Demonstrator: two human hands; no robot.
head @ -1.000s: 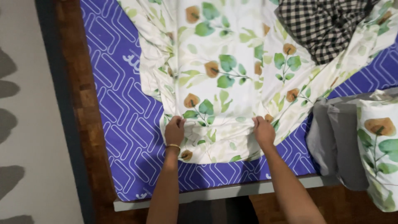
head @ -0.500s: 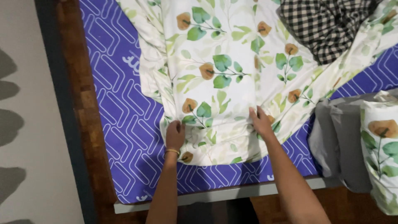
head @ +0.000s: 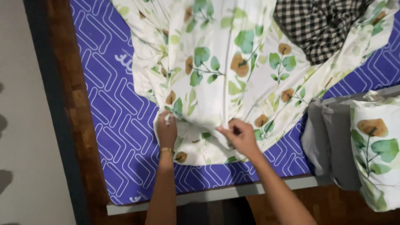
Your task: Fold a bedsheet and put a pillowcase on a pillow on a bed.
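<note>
Both hands are pinching a big white sheet with green leaves and brown flowers (head: 216, 79). The sheet lies spread over a purple mattress with white line shapes (head: 116, 125), and its near edge is bunched up close to the mattress end. The left hand (head: 166, 130) is closed tight on a fold of the sheet — a thin gold bracelet (head: 166, 149) sits on that wrist. The right hand (head: 240, 136) grips another fold just beside it, fingers curled around the cloth. A black and white checked cloth (head: 321, 25) lies on the sheet at the far side. Near the right arm sit a grey pillow (head: 329, 141) and a leafy pillow (head: 377, 146), touching each other.
</note>
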